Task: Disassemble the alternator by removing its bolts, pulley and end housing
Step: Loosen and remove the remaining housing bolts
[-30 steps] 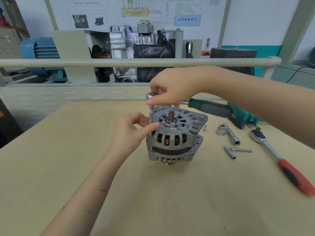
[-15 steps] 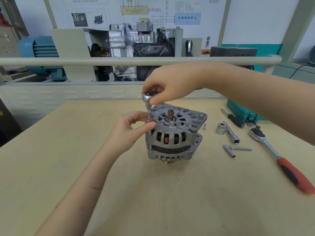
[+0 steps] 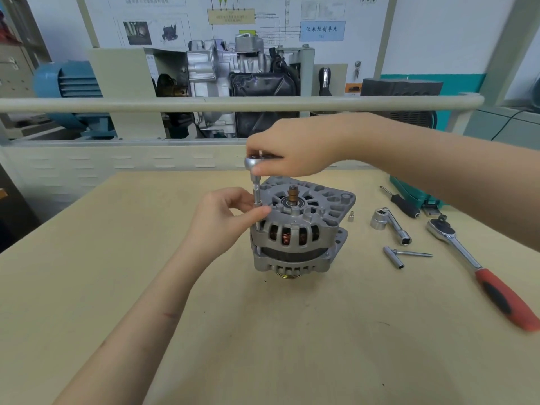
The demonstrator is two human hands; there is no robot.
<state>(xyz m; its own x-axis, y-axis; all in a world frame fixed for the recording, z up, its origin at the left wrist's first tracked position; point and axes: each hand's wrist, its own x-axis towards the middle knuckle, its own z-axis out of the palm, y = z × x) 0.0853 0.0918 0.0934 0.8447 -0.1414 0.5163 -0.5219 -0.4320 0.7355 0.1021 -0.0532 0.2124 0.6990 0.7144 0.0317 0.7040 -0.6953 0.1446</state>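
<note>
1. There is a single view, from a wide-angle camera worn on the person's head
2. It looks forward and down across a tan table (image 3: 117, 287), which fills the lower two thirds of the frame
3. Both forearms enter from the bottom and right edges and meet near the centre, so the camera sits close above the work
4. The alternator (image 3: 298, 229) stands just above frame centre, near and sharply seen
5. The upper third shows a horizontal rail (image 3: 117, 105) and a wall beyond, further off
6. Straight edges bow towards the frame's borders, a mark of the wide lens
7. With only one camera, no other view shares any part of the scene
</note>
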